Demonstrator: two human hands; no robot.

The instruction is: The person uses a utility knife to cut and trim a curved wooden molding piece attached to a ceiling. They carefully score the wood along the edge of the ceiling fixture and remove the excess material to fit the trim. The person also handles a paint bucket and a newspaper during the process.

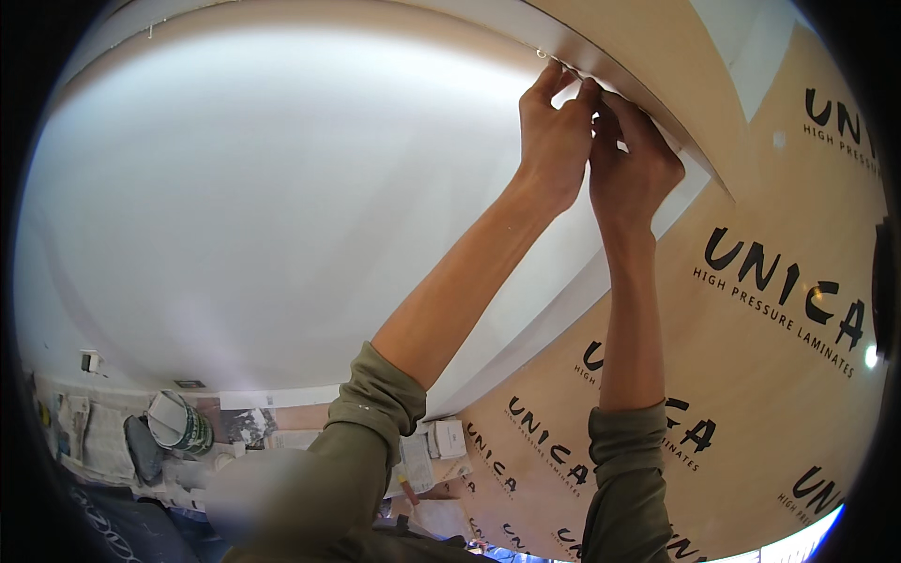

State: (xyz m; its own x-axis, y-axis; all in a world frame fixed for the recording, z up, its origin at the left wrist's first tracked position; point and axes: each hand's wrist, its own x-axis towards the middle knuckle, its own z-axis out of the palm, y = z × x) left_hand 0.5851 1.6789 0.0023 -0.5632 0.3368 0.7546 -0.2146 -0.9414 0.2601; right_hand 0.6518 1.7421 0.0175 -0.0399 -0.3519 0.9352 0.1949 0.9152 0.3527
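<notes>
Both of my arms, in rolled olive sleeves, reach up to the underside of a long ledge point(638, 70) above a brightly lit white wall point(263, 206). My left hand point(552, 136) has its fingers bent and pinched at the ledge's inner edge. Close against it, my right hand point(633, 159) is closed too, its thumb and fingertips meeting the left fingertips. Whatever lies between the fingers is too small and hidden to name. A small pale curl of wire or strip point(541, 53) sticks out just left of the fingertips.
On the right stands a large panel point(751, 375) faced in printed tan sheeting. Low at the left are a bucket point(192, 432), newspaper sheets point(99, 441) and a brush-like tool point(406, 488). A small socket box point(90, 361) sits on the white wall.
</notes>
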